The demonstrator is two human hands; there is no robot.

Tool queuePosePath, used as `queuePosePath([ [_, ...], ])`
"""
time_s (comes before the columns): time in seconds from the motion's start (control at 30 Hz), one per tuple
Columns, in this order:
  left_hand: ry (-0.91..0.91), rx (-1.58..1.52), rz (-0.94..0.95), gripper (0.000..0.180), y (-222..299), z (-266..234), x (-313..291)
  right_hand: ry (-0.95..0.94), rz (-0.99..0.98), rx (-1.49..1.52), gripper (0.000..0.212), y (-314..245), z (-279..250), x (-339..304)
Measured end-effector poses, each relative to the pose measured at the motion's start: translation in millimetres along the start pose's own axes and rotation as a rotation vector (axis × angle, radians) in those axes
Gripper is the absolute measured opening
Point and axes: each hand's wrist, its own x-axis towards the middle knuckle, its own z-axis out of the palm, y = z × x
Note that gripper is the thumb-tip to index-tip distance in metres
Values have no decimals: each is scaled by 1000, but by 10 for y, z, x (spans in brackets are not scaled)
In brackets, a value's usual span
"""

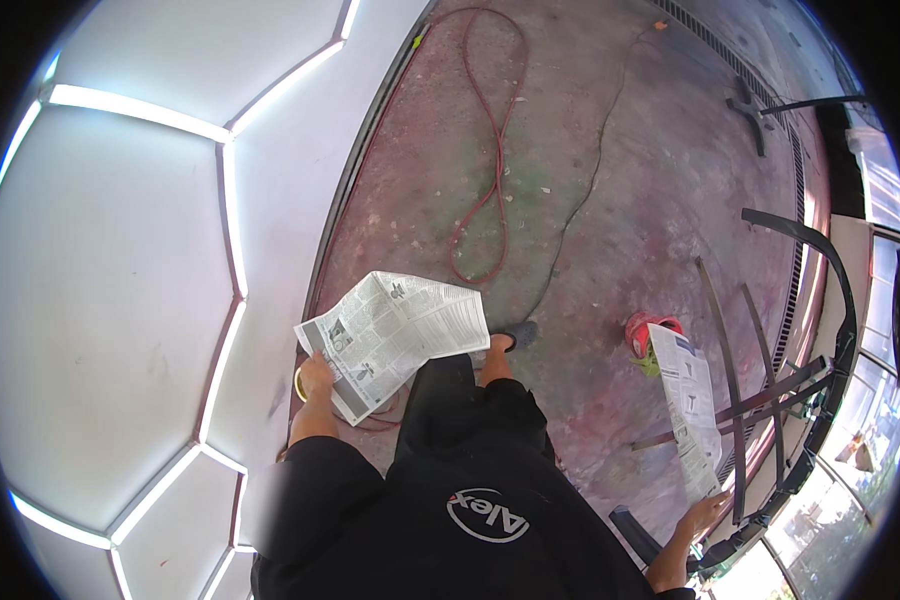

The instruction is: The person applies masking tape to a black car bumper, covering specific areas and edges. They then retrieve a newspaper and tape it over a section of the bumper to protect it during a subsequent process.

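Observation:
My left hand (315, 378) is closed on the lower left corner of an opened sheet of newspaper (400, 325). A yellowish ring that looks like a roll of tape (299, 386) shows at the outer side of that hand. The sheet is creased down its middle and spreads in front of my legs. Out at the lower right, my right hand (707, 512) grips the near end of a second newspaper sheet (688, 395). That long sheet stretches away from me, its far end in front of a red bucket (638, 328). My right thumb and fingers are partly hidden.
A white wall with glowing light strips (232, 215) rises at my left. A red hose (498, 170) and a dark cable (598, 170) lie on the stained floor (560, 90). At the right stand a stand of crossed metal bars (760, 400) and a curved black part (842, 290).

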Motion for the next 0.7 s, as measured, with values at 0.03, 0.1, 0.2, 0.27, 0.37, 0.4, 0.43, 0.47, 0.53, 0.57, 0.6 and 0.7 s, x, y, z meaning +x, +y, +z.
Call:
queuePosePath([
  [0.03,-19,-30,-59,64,-73,134,70,31,-44,22,97,49,-41,-222],
  [0.1,-14,-306,-174,63,-125,438,157,22,-25,-70,104,13,-50,-574],
  [0.2,-96,-542,-342,59,-122,712,488,44,-114,-149,98,-194,24,-1207],
  [0.27,-200,-635,-424,57,-34,920,810,-27,-194,-153,87,-408,28,-1600],
  [0.37,-138,-577,-320,57,47,958,1379,-155,-215,-207,85,-759,-44,-2031],
  [0.4,-128,-610,-362,60,59,911,1508,-259,-182,-205,83,-866,-102,-2109],
  [0.43,-186,-661,-421,62,115,821,1633,-159,-271,-253,79,-960,-95,-2220],
  [0.47,-145,-568,-384,72,186,747,1654,-129,-282,-206,72,-1037,-122,-2322],
  [0.53,-47,-374,-295,94,493,633,1470,-164,-313,-201,66,-1214,-200,-2425],
  [0.57,13,-209,-88,107,705,579,1245,-153,-361,-97,63,-1303,-245,-2499],
  [0.6,108,-46,159,110,981,524,973,-216,-373,-9,56,-1394,-312,-2538],
  [0.7,-294,-222,868,112,1926,388,-201,-190,-468,172,53,-1641,-512,-2726],
])
